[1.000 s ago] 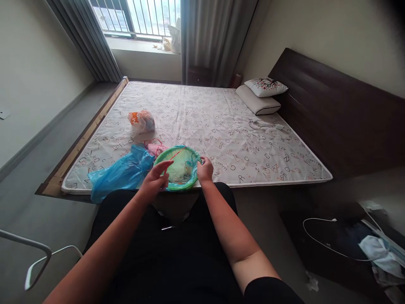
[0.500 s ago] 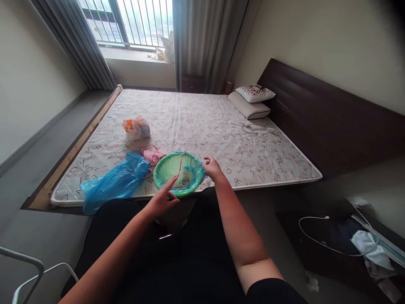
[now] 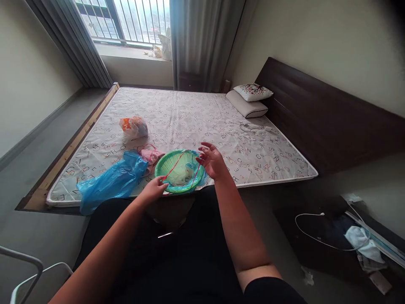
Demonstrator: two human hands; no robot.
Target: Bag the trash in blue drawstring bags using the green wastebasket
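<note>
On lettered mattress, near its edge: round green basket between both hands, red string slanting over its mouth. Pinched at the left in left hand; at the right, loosely half-curled fingers of right hand, impossible to tell if gripping.

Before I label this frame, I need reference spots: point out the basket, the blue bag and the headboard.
Basket (image 3: 179,190): head view, near side of its rim.
Blue bag (image 3: 114,179): head view, middle of its crumpled body.
Headboard (image 3: 311,116): head view, its dark front.
</note>
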